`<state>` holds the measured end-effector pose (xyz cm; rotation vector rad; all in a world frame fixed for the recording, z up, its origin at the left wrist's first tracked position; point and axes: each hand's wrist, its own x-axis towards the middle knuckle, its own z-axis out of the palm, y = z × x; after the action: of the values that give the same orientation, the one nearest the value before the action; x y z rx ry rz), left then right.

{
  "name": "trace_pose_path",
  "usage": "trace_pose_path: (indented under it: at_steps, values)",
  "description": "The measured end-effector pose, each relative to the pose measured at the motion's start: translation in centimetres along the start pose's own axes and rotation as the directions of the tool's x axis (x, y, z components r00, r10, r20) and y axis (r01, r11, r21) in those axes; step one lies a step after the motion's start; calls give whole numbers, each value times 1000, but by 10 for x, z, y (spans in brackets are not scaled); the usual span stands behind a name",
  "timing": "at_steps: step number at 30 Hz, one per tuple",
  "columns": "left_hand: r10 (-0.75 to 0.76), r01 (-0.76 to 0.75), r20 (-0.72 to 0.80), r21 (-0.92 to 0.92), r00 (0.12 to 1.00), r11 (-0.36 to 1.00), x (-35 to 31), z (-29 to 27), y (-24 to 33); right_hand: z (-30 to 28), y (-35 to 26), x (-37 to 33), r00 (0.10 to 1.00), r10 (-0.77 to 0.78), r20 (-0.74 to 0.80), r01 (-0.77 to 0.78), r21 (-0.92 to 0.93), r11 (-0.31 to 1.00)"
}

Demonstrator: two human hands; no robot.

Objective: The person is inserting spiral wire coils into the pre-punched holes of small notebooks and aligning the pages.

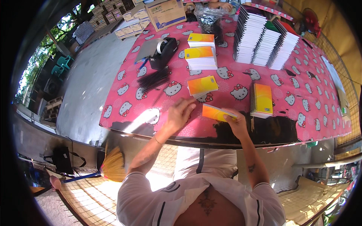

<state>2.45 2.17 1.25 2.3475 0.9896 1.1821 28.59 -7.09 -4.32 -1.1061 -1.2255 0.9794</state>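
Observation:
My right hand (236,123) grips a small notepad (214,112) with an orange and yellow cover, tilted above the table's front edge. My left hand (181,113) is to its left, fingertips drawn close together; whatever they may pinch is too small to make out. Just beyond lies a loose stack of yellow-orange covered sheets (203,86), slightly fanned. A pile of black spiral coils (154,80) lies to the left of that stack. On the right sits a stack of coil-bound notepads (261,100) with the same covers.
Two taller cover-and-paper stacks (200,58) stand farther back, beside a black tape dispenser (164,52). Tall piles of spiral-bound notebooks (249,35) rise at back right. A plastic bag of dark coils (209,24) and a cardboard box (165,14) stand at the far edge. A broom (112,165) leans below left.

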Motion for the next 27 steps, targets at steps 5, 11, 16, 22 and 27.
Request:
trace_pose_path:
  at_steps: [5,11,16,22,27]
  values:
    - [-64,62,-20,-116,998,991,-14,11,15,3,-1,1,1000,23,16,-22,-29,999]
    - [-14,9,-38,-129,999,992,-7,15,9,3,-2,0,1000,21,12,-21,-7,1000]
    - [35,-42,-48,-153,998,987,-4,20,5,3,-3,1,999,28,20,-28,1,1000]
    - [81,-40,137,-278,987,960,16,1,20,-3,-5,-3,999,17,28,-17,-14,1000]
    - [149,-81,338,-207,929,975,16,-4,6,1,-9,-5,998,-13,62,16,-44,999]
